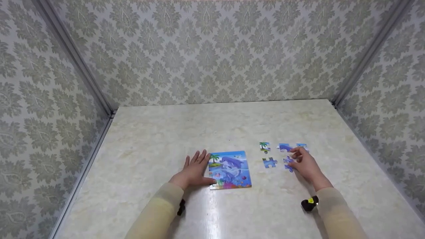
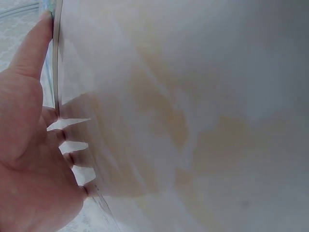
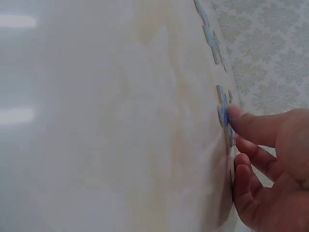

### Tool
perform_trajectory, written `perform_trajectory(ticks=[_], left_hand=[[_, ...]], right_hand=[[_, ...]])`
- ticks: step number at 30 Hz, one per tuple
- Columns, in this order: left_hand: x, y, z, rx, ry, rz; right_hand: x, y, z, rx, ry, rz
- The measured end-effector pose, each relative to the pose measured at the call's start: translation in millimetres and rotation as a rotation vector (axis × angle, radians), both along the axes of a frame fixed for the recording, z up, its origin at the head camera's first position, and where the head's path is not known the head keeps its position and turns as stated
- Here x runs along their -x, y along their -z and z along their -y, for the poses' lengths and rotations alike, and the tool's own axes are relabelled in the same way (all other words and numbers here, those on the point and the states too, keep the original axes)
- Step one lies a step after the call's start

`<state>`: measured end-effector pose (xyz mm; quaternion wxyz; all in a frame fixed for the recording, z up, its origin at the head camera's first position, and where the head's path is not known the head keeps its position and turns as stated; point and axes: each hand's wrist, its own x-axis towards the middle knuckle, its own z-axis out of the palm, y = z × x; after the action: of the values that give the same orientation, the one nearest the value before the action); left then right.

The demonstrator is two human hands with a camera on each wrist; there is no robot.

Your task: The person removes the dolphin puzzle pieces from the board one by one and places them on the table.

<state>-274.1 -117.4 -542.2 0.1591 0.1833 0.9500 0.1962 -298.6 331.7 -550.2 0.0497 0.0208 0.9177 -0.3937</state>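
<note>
Wallpaper (image 1: 36, 99) with a pale leafy pattern covers the wall on my left, up to a grey post (image 1: 74, 59) at the corner, and past that begins the marbled tabletop (image 1: 156, 132). A cream sleeve (image 1: 154, 210) reaches in over it, a black device (image 1: 181, 207) at its cuff, and out of it comes the person's left hand (image 1: 194, 172), fingers straight and fanned apart, thumb stretched onto the lower left corner of a dolphin board (image 1: 229, 167). That board lies flat in front of the person, showing dolphins, sea and a palm tree. Just right of it, apart from it, sit loose jigsaw pieces: a palm-tree piece (image 1: 264, 146) with a blue piece (image 1: 270, 162) nearer the person, then a dolphin piece (image 1: 284, 147) with a purple piece (image 1: 288, 162) below it. The right hand (image 1: 307, 164) is over these last two, fingers bent, thumb touching the purple piece; I can't tell whether it is pinched. Beyond its bent fingers another piece (image 1: 302, 145) is partly hidden. Below, a second black device (image 1: 309, 203) sits beside the right sleeve (image 1: 338, 209).
</note>
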Motion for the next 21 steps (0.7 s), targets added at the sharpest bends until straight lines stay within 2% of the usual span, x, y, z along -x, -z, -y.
perform_trajectory(ticks=[4, 11, 16, 21], left_hand=[[-0.2, -1.1, -0.7, 0.007, 0.001, 0.002], [-0.5, -1.6, -1.0, 0.006, 0.005, 0.003], [-1.5, -3.7, -0.5, 0.0, 0.019, -0.002], [-2.4, -5.5, -0.7, -0.007, 0.014, -0.005]], right_hand=[[-0.4, -2.8, 2, 0.007, 0.02, 0.019], [-1.3, -14.5, 12, 0.102, 0.058, -0.003], [-2.1, -24.0, 27, 0.133, 0.014, 0.003], [-2.4, -27.0, 48, 0.157, -0.056, -0.009]])
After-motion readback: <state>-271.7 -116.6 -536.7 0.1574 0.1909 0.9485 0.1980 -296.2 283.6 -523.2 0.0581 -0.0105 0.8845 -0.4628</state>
